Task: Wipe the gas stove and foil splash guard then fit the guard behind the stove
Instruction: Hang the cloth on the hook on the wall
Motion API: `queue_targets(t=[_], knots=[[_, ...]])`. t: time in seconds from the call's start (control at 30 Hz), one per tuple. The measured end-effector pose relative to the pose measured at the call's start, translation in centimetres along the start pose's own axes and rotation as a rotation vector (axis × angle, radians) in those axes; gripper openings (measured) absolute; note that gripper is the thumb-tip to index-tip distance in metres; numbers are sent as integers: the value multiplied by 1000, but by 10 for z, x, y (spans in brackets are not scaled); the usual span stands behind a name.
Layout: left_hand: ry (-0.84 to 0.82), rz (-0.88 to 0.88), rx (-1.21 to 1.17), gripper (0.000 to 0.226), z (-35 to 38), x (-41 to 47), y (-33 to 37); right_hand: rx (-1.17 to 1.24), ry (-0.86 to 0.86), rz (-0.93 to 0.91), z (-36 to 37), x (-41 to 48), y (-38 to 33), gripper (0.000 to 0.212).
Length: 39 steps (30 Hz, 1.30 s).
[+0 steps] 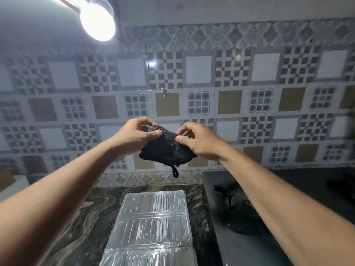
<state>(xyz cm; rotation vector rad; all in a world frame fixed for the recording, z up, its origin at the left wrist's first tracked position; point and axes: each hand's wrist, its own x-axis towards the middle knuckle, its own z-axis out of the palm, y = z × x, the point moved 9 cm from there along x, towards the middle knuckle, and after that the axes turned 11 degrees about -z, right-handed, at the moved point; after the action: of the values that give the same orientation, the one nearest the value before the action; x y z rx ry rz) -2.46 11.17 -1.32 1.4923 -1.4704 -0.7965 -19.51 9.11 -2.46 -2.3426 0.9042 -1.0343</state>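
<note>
A black cloth (pixel 167 148) with a small hanging loop is held up in the air in front of the tiled wall. My left hand (pixel 135 134) pinches its upper left edge and my right hand (pixel 199 141) pinches its upper right edge. Below them the silver foil splash guard (pixel 153 225) lies flat and folded on the marbled counter (pixel 80 214). The black gas stove (pixel 236 244) stands to the right of the guard, and my right forearm crosses over one of its burners (pixel 238 214).
A patterned tile wall (pixel 192 83) rises behind the counter. A bright lamp (pixel 97 20) glares at the upper left. A pale object (pixel 11 184) sits at the far left edge of the counter.
</note>
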Motion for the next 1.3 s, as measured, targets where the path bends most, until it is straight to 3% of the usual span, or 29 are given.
queue_targets(t=[0.13, 0.33, 0.53, 0.73, 0.87, 0.93, 1.0, 1.1, 1.3], knots=[[115, 36, -42, 15, -14, 44, 14, -55, -50, -7, 0, 35, 21, 25], [138, 25, -39, 24, -20, 116, 19, 57, 153, -4, -22, 101, 64, 13], [104, 93, -39, 35, -21, 181, 29, 155, 114, -172, -29, 167, 88, 44], [187, 208, 158, 23, -30, 238, 35, -36, 166, -248, -49, 234, 118, 32], [508, 419, 401, 19, -53, 262, 63, -335, 292, -485, -57, 277, 99, 32], [635, 559, 542, 22, -54, 268, 74, -451, 288, -520, -52, 295, 100, 33], [634, 617, 615, 25, -44, 278, 68, -607, 246, -523, -43, 304, 106, 51], [645, 644, 663, 28, -34, 284, 45, -833, 315, -657, -29, 291, 111, 37], [625, 618, 595, 27, -28, 281, 30, -711, 352, -645, -25, 282, 122, 40]])
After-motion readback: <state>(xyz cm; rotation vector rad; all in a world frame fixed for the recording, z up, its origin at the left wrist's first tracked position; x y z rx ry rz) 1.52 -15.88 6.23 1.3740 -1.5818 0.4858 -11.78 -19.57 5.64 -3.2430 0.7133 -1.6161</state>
